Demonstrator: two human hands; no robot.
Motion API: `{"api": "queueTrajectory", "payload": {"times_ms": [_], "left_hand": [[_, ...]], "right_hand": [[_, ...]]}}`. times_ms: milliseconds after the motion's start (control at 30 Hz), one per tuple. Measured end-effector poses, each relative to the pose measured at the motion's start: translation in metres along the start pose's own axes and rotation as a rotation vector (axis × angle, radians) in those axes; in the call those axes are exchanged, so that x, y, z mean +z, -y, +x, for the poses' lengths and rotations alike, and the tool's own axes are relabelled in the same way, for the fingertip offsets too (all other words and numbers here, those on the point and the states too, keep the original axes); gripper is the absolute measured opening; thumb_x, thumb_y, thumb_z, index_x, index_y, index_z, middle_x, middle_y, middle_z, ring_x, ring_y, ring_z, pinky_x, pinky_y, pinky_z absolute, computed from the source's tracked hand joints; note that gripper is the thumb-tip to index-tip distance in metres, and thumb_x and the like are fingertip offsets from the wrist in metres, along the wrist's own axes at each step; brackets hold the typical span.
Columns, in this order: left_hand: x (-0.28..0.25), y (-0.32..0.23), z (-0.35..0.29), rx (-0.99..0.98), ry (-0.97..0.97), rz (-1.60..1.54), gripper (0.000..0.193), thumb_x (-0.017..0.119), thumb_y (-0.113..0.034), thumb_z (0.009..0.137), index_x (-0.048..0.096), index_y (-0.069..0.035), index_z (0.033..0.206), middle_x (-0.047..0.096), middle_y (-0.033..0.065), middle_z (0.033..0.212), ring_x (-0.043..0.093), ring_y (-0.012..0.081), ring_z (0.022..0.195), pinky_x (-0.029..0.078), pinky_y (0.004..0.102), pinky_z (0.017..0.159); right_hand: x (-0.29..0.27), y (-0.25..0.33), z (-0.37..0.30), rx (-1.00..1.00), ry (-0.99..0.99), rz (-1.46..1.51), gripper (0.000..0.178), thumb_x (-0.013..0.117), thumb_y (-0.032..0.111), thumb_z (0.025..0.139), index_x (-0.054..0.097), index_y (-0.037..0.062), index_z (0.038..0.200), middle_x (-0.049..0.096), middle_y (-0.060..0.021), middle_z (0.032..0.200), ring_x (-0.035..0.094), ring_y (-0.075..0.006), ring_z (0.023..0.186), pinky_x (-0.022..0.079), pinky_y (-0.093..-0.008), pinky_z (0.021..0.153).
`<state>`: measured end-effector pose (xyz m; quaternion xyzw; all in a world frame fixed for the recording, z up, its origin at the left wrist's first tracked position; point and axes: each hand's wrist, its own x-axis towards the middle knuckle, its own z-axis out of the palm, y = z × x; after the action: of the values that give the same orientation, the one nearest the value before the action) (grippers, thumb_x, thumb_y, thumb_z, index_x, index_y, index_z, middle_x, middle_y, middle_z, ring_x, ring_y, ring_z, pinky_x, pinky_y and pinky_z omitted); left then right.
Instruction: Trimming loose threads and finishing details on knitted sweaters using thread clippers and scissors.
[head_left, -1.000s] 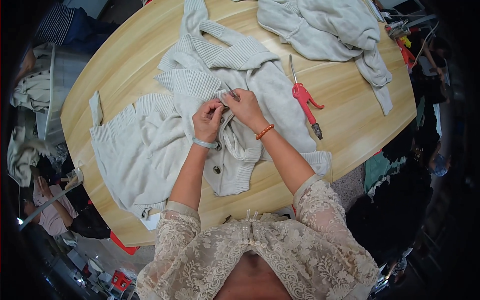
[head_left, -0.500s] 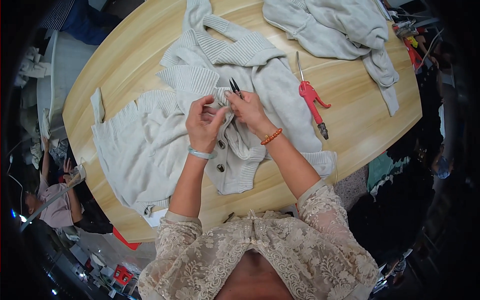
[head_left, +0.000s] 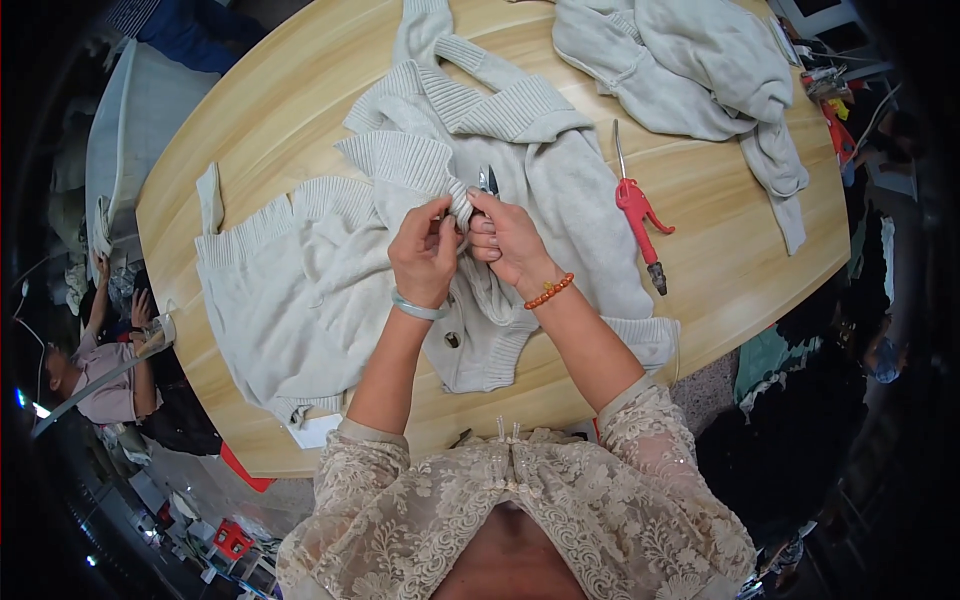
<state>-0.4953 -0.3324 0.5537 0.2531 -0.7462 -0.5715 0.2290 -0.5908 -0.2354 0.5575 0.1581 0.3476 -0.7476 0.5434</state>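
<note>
A pale grey-cream knit cardigan (head_left: 310, 270) with ribbed edges and dark buttons lies spread and folded in front of me. My left hand (head_left: 422, 260) pinches the knit at the ribbed band, fingertips together. Against it, my right hand (head_left: 512, 245) is closed round a small pair of thread snips (head_left: 488, 180), whose blades point away past the fingers. The right thumb and forefinger also press on the ribbed edge. Most of the snips' body is hidden in the palm. A button (head_left: 452, 340) shows below my left wrist.
To the right lies a red air blow gun (head_left: 640, 215) with a thin metal nozzle. Another pale knit garment (head_left: 690, 70) is heaped at the far right of the wooden table (head_left: 740, 290). A white slip (head_left: 314, 430) sits at the near left edge. Another person (head_left: 110, 375) is off to the left.
My left fingers, apart before, have closed on the ribbed band. The right hand has turned, the snips now pointing more straight away from me. The view has shifted slightly.
</note>
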Motion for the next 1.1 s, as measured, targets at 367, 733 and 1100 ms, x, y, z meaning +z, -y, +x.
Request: {"api": "queueTrajectory", "payload": {"times_ms": [367,733,1100], "left_hand": [[-0.007,0.012,0.003,0.410,-0.176,0.383,0.021,0.060,0.008,0.078,0.064,0.000,0.097,0.064,0.0152,0.096,0.065,0.0262,0.077,0.053,0.0304,0.062],[-0.014,0.011,0.002,0.340,-0.136,0.220,0.011,0.053,0.006,0.082,0.055,0.001,0.092,0.058,0.0112,0.093,0.057,0.0173,0.075,0.045,0.0233,0.061],[-0.020,0.026,-0.008,-0.018,-0.153,-0.195,0.008,0.050,-0.005,0.093,0.055,-0.003,0.099,0.059,0.0014,0.095,0.051,0.0042,0.072,0.043,0.0179,0.062]], "right_hand": [[0.019,-0.014,0.004,-0.058,-0.146,-0.007,0.027,0.061,0.021,0.089,0.046,0.0137,0.068,0.038,0.0077,0.054,0.030,-0.0019,0.041,0.021,-0.0185,0.035],[0.018,-0.020,0.004,-0.104,-0.134,-0.138,0.028,0.059,0.023,0.091,0.044,0.0145,0.069,0.038,0.0080,0.056,0.030,-0.0004,0.041,0.021,-0.0190,0.035],[-0.011,-0.024,-0.028,-0.816,-0.255,-1.055,0.041,0.053,0.022,0.092,0.053,-0.0078,0.119,0.058,-0.0102,0.070,0.052,-0.0152,0.061,0.044,-0.0295,0.060]]}}
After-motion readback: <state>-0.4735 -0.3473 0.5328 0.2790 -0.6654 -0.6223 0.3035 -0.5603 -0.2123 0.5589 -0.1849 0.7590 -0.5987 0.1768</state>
